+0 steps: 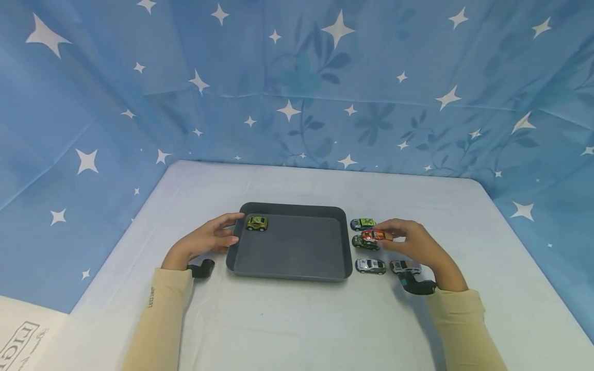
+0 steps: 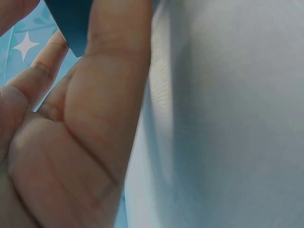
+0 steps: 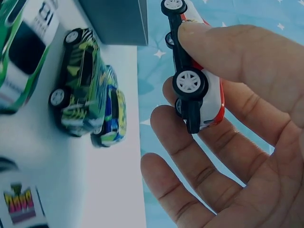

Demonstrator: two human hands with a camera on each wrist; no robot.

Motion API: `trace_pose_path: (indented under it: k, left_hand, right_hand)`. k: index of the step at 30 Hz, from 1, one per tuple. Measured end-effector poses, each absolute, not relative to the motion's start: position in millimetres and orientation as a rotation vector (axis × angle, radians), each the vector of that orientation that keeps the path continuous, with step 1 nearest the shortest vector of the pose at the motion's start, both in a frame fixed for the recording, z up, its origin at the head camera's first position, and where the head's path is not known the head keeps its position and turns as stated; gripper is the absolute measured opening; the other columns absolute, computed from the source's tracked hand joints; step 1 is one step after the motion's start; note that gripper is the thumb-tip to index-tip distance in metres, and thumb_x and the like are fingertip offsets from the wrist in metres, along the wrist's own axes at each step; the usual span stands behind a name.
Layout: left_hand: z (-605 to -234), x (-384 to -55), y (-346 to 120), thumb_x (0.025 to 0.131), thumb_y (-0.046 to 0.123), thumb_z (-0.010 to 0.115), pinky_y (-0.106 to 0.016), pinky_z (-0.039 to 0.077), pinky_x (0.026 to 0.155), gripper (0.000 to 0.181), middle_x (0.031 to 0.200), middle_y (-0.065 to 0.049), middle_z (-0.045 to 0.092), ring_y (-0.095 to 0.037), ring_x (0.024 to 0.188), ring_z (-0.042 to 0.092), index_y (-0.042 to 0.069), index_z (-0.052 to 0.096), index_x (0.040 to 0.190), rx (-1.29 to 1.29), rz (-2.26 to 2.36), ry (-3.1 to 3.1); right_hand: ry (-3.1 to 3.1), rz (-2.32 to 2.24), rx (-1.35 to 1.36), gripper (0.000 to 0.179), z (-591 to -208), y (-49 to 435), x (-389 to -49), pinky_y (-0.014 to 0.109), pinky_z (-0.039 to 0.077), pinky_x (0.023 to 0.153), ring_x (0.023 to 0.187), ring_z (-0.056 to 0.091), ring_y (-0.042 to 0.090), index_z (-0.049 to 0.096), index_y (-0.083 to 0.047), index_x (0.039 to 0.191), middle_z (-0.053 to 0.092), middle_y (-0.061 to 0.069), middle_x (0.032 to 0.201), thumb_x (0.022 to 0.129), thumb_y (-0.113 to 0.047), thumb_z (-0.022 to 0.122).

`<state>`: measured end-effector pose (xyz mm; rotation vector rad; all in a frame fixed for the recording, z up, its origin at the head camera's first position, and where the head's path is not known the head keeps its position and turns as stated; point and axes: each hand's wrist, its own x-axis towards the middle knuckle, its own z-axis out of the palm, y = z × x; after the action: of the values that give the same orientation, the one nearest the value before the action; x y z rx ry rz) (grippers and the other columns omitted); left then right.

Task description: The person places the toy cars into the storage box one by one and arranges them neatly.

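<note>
My right hand [image 1: 410,239] pinches a red-and-white toy car [image 1: 374,235] between thumb and fingers, above the other toy cars. In the right wrist view the car [image 3: 197,71] is turned on its side, wheels toward the thumb. Just under it in the head view are a camouflage-green toy car [image 1: 365,243] and a blue-and-lime one [image 1: 362,224]. My left hand [image 1: 204,238] lies at the left side of a dark grey tray [image 1: 290,273], fingers loosely extended, fingertips right at the rim. One yellow-green toy car [image 1: 257,223] sits in the tray's far left corner.
A silver toy car [image 1: 370,266] and a pale patterned one [image 1: 406,267] stand right of the tray, near my right wrist. All rests on a white-covered table [image 1: 297,330]. A blue star-patterned curtain [image 1: 260,67] hangs behind.
</note>
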<state>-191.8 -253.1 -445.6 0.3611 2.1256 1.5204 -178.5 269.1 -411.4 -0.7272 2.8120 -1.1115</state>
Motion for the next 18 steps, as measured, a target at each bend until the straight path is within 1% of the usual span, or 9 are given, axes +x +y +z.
trace_pose_path:
  k: [5, 10, 15, 18]
  left_hand:
    - [-447, -192, -253, 0.109, 0.012, 0.068, -0.062, 0.049, 0.112, 0.077, 0.177, -0.030, 0.009, -0.057, 0.159, 0.017, 0.004, 0.024, 0.171, 0.353, 1.514, 2.135]
    - [-447, -192, -253, 0.109, 0.011, 0.067, -0.061, 0.050, 0.111, 0.076, 0.177, -0.031, 0.010, -0.058, 0.158, 0.019, 0.003, 0.024, 0.171, 0.360, 1.512, 2.143]
    - [-447, -192, -253, 0.109, 0.009, 0.066, -0.062, 0.050, 0.111, 0.074, 0.177, -0.031, 0.010, -0.058, 0.158, 0.020, 0.003, 0.025, 0.170, 0.358, 1.508, 2.150]
    - [-446, -192, -252, 0.109, 0.010, 0.066, -0.063, 0.049, 0.112, 0.074, 0.177, -0.030, 0.011, -0.058, 0.157, 0.021, 0.003, 0.025, 0.170, 0.352, 1.501, 2.159]
  right_hand:
    - [2.796, -1.121, -0.748, 0.032, -410, 261, -178, 0.058, 0.059, 0.092, 0.102, 0.074, 0.036, 0.075, 0.005, 0.124, 0.066, -0.002, 0.093, 0.094, -0.003, 0.084]
    - [2.771, -1.146, -0.751, 0.034, -409, 254, -179, 0.058, 0.059, 0.091, 0.100, 0.074, 0.033, 0.075, 0.004, 0.126, 0.063, -0.003, 0.091, 0.094, -0.003, 0.084]
    - [2.771, -1.152, -0.783, 0.033, -409, 248, -182, 0.055, 0.060, 0.092, 0.094, 0.068, 0.016, 0.076, 0.002, 0.126, 0.063, -0.004, 0.091, 0.095, -0.003, 0.083]
    - [2.769, -1.161, -0.817, 0.031, -409, 244, -183, 0.051, 0.061, 0.091, 0.091, 0.064, 0.009, 0.077, 0.002, 0.125, 0.065, -0.004, 0.093, 0.095, -0.003, 0.083]
